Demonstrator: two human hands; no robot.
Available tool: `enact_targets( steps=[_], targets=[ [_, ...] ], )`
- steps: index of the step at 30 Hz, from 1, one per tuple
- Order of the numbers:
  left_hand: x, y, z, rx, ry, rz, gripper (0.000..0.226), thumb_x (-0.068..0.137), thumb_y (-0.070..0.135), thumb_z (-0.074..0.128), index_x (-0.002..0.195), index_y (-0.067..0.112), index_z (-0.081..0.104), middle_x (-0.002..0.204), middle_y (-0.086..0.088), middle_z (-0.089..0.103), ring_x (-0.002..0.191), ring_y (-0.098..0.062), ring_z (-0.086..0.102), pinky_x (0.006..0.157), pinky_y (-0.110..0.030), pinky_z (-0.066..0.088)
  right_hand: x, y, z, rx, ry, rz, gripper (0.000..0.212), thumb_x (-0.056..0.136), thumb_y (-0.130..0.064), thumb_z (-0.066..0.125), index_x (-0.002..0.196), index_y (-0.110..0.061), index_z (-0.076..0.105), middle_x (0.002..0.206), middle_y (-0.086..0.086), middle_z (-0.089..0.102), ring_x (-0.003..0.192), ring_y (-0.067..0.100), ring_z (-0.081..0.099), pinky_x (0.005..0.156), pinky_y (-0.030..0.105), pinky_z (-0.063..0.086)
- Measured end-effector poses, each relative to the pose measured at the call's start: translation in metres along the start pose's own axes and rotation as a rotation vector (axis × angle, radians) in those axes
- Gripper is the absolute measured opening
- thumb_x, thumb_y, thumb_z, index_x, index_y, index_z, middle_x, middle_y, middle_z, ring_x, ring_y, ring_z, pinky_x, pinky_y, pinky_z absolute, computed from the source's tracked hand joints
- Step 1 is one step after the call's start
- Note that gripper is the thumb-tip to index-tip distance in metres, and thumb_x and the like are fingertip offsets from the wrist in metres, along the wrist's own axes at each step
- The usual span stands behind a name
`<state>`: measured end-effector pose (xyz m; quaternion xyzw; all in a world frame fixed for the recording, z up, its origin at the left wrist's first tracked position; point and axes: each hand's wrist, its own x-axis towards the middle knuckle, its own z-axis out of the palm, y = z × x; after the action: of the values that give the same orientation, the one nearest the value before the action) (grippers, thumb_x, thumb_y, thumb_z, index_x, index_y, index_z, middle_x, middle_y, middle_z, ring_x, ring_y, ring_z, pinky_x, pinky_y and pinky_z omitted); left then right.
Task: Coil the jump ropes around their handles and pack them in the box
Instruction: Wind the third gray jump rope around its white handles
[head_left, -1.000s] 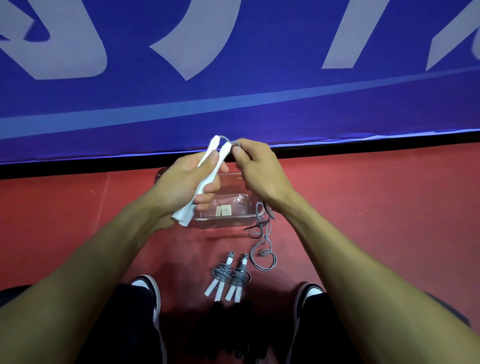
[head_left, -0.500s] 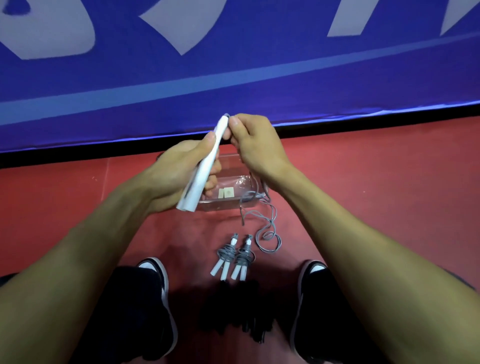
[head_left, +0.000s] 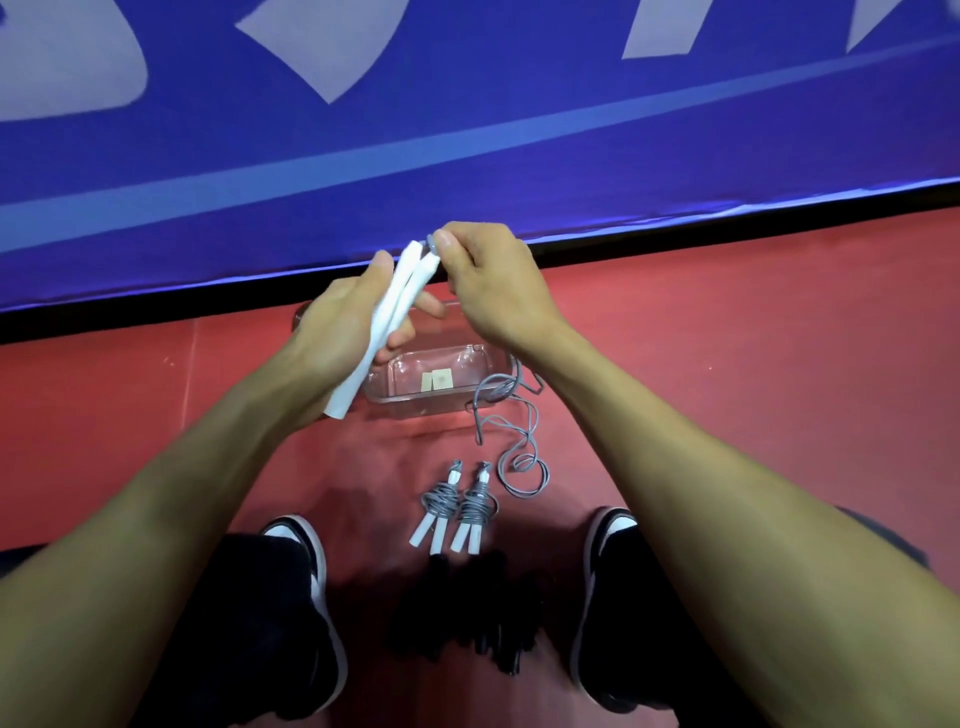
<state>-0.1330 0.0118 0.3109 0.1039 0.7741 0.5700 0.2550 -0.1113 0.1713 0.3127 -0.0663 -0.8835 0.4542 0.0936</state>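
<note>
Since half a second ago the two white handles (head_left: 387, 322) have been parted slightly at their tips, and the cord (head_left: 511, 436) on the floor (head_left: 753, 364) has been drawn out looser beside the box (head_left: 441, 384). The handles are gripped in the left hand (head_left: 337, 332), fingers (head_left: 415, 304) curled round them, while the cord's top end is pinched at the handle tips by the right hand (head_left: 488, 291). Two coiled ropes (head_left: 457, 506) are laid on the floor, near the clear box.
</note>
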Motion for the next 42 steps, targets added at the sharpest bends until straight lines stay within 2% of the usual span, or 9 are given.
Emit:
enact_targets(
  steps=[7, 10, 16, 20, 22, 25, 28, 33, 42],
  targets=[
    [-0.001, 0.002, -0.008, -0.088, -0.048, -0.014, 0.040, 0.106, 0.027, 0.045, 0.089, 0.022, 0.080, 0.081, -0.005, 0.059, 0.074, -0.019, 0.047, 0.072, -0.033, 0.038, 0.006, 0.006, 0.002, 0.117, 0.007, 0.007, 0.040, 0.103, -0.023, 0.043, 0.064, -0.013, 0.047, 0.059, -0.003, 0.041, 0.059, 0.013, 0.032, 0.059, 0.033, 0.029],
    [-0.003, 0.001, -0.014, -0.063, -0.158, 0.056, 0.032, 0.096, 0.032, 0.057, 0.110, 0.007, 0.073, 0.107, -0.015, 0.064, 0.095, -0.027, 0.048, 0.087, -0.045, 0.039, 0.006, 0.006, 0.002, 0.162, -0.013, -0.010, 0.040, 0.101, -0.025, 0.041, 0.073, -0.007, 0.062, 0.055, -0.009, 0.047, 0.054, 0.008, 0.036, 0.059, 0.031, 0.032],
    [-0.004, 0.001, -0.011, 0.177, -0.031, 0.150, 0.027, 0.084, 0.026, 0.079, 0.080, 0.006, 0.062, 0.065, -0.007, 0.054, 0.056, -0.015, 0.046, 0.057, -0.032, 0.037, 0.002, 0.000, 0.000, 0.262, -0.095, -0.038, 0.037, 0.105, -0.017, 0.043, 0.082, -0.011, 0.071, 0.050, -0.020, 0.051, 0.050, 0.000, 0.040, 0.056, 0.015, 0.032],
    [-0.002, -0.002, -0.012, 0.247, 0.078, 0.137, 0.032, 0.080, 0.038, 0.073, 0.086, 0.006, 0.073, 0.079, -0.014, 0.072, 0.073, -0.036, 0.065, 0.072, -0.048, 0.052, 0.002, -0.004, 0.003, 0.264, -0.118, -0.093, 0.034, 0.103, -0.022, 0.048, 0.081, -0.012, 0.073, 0.073, 0.006, 0.069, 0.067, 0.014, 0.054, 0.067, 0.037, 0.046],
    [-0.001, -0.002, -0.011, 0.183, 0.033, 0.093, 0.029, 0.085, 0.031, 0.070, 0.092, 0.004, 0.073, 0.088, -0.016, 0.075, 0.084, -0.035, 0.071, 0.083, -0.050, 0.055, 0.003, -0.001, 0.005, 0.294, -0.100, -0.088, 0.034, 0.101, -0.023, 0.049, 0.078, -0.012, 0.072, 0.070, 0.001, 0.067, 0.067, 0.014, 0.055, 0.068, 0.038, 0.048],
    [-0.004, 0.002, -0.003, 0.116, -0.077, 0.041, 0.013, 0.095, 0.005, 0.056, 0.096, -0.007, 0.061, 0.080, -0.014, 0.071, 0.070, -0.021, 0.069, 0.075, -0.044, 0.059, 0.005, 0.004, 0.005, 0.285, -0.055, -0.067, 0.035, 0.102, -0.022, 0.048, 0.077, -0.010, 0.070, 0.055, -0.017, 0.055, 0.056, 0.005, 0.045, 0.061, 0.027, 0.038],
    [-0.006, 0.008, -0.001, 0.041, -0.086, 0.037, 0.016, 0.097, 0.001, 0.043, 0.088, 0.004, 0.057, 0.062, -0.008, 0.061, 0.052, -0.019, 0.053, 0.055, -0.034, 0.043, 0.003, 0.005, 0.002, 0.258, -0.039, -0.040, 0.036, 0.104, -0.017, 0.047, 0.078, -0.006, 0.070, 0.046, -0.019, 0.047, 0.050, 0.002, 0.038, 0.057, 0.019, 0.032],
    [-0.007, 0.006, -0.006, 0.084, -0.113, 0.128, 0.040, 0.092, 0.049, 0.058, 0.082, 0.010, 0.062, 0.063, -0.001, 0.047, 0.058, -0.016, 0.035, 0.055, -0.031, 0.028, 0.003, 0.003, 0.002, 0.247, -0.047, -0.054, 0.034, 0.103, -0.019, 0.049, 0.077, -0.011, 0.070, 0.061, -0.011, 0.061, 0.060, 0.008, 0.054, 0.064, 0.032, 0.045],
    [-0.010, 0.000, -0.001, 0.305, 0.033, 0.155, 0.027, 0.094, 0.035, 0.068, 0.076, 0.014, 0.067, 0.051, 0.000, 0.038, 0.046, -0.016, 0.029, 0.053, -0.033, 0.024, -0.001, -0.001, 0.004, 0.205, -0.085, -0.084, 0.032, 0.100, -0.022, 0.052, 0.078, -0.011, 0.073, 0.052, -0.014, 0.059, 0.058, 0.007, 0.053, 0.069, 0.036, 0.051]
  ],
)
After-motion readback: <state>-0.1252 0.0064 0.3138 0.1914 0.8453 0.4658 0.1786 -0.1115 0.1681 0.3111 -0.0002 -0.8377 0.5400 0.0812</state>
